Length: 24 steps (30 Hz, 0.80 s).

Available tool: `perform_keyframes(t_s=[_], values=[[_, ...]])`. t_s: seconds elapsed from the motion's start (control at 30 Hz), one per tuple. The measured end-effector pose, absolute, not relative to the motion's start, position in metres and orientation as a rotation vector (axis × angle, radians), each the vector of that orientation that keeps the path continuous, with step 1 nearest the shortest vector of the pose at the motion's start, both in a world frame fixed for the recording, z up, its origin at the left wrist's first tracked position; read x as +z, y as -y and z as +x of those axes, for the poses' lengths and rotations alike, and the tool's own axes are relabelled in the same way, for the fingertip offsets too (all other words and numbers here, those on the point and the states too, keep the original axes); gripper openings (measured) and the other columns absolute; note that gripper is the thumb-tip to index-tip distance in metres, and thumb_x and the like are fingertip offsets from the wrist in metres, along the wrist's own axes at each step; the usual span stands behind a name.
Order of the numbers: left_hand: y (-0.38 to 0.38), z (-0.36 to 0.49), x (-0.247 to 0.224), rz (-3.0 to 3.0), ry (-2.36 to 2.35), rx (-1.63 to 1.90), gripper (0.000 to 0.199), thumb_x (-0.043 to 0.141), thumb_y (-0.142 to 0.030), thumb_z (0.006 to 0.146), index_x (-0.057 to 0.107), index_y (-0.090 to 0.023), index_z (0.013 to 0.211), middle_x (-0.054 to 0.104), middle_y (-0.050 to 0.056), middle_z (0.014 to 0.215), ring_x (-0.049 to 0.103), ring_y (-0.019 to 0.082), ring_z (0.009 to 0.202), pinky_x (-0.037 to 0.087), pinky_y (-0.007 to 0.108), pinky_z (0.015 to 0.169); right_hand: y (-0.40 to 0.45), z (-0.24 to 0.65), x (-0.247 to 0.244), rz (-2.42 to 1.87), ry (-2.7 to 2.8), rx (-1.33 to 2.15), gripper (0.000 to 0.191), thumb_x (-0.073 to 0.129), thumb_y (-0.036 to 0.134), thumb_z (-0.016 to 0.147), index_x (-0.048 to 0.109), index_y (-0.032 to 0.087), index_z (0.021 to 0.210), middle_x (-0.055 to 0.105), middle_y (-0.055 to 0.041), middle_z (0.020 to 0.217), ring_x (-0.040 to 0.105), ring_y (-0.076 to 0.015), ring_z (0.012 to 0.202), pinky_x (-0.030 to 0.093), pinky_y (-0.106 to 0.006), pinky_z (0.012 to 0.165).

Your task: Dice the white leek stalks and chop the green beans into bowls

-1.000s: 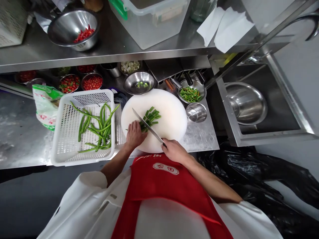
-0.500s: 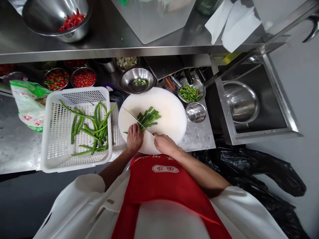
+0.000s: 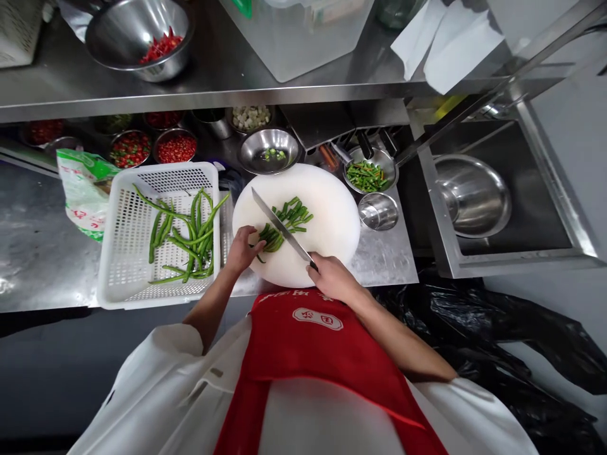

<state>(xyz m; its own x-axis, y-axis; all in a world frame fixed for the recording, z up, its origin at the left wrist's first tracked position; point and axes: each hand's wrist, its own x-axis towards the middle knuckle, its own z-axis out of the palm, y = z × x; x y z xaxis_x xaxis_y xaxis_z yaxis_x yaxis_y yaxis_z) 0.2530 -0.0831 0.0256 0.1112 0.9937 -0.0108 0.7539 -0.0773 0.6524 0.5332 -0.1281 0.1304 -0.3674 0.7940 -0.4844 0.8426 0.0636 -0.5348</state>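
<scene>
My right hand (image 3: 329, 275) is closed around the handle of a kitchen knife (image 3: 283, 229). Its blade slants up and left, lying over a pile of cut green beans (image 3: 294, 213) on the round white cutting board (image 3: 334, 208). At the board's left edge my left hand (image 3: 243, 250) has its fingers apart, close beside the lower-left end of the cut beans, and holds nothing. A white plastic basket (image 3: 114, 253) left of the board contains several long whole green beans (image 3: 192, 237).
Behind the board stands a steel bowl with some green pieces (image 3: 269, 151). To the right are a bowl of cut beans (image 3: 365, 177) and a small steel cup (image 3: 378, 212). A sink (image 3: 521, 256) lies farther right; a steel shelf (image 3: 213, 98) crosses above.
My left hand has drawn back leftward from the beans and its fingers have spread. The knife has turned to show its flat side, shifting slightly right with my right hand. The view has shifted.
</scene>
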Motion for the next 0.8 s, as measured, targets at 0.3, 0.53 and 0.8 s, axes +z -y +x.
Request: perform_keyframes(t_s=[0.3, 0.53, 0.8], values=[[0.077, 0.242, 0.017, 2.076, -1.356, 0.558, 0.021, 0.077, -0.029, 0.08, 0.063, -0.02, 0.093, 0.061, 0.009, 0.112, 0.056, 0.024, 0.111, 0.05, 0.039, 0.098, 0.15, 0.523, 0.133, 1.591, -2.171, -1.164, 0.023, 0.043, 0.026, 0.099, 0.06, 0.017, 0.112, 0.075, -0.012, 0.102, 0.07, -0.0241, 0.092, 0.037, -0.03, 0.072], [0.077, 0.24, 0.002, 2.192, -1.245, 0.56, 0.021, 0.07, -0.037, 0.088, 0.067, -0.019, 0.098, 0.064, 0.011, 0.112, 0.058, 0.026, 0.111, 0.049, 0.041, 0.099, 0.142, 0.518, 0.139, 1.532, -2.131, -1.136, 0.026, 0.039, 0.024, 0.098, 0.058, 0.016, 0.115, 0.075, -0.0154, 0.099, 0.071, -0.0279, 0.09, 0.038, -0.032, 0.069], [0.08, 0.242, -0.004, 2.171, -1.262, 0.652, 0.023, 0.067, -0.041, 0.091, 0.067, -0.019, 0.099, 0.066, 0.011, 0.109, 0.059, 0.026, 0.109, 0.052, 0.041, 0.097, 0.125, 0.508, 0.13, 1.487, -2.095, -1.121, 0.029, 0.038, 0.024, 0.099, 0.058, 0.015, 0.118, 0.074, -0.0157, 0.1, 0.071, -0.0273, 0.088, 0.041, -0.031, 0.07]])
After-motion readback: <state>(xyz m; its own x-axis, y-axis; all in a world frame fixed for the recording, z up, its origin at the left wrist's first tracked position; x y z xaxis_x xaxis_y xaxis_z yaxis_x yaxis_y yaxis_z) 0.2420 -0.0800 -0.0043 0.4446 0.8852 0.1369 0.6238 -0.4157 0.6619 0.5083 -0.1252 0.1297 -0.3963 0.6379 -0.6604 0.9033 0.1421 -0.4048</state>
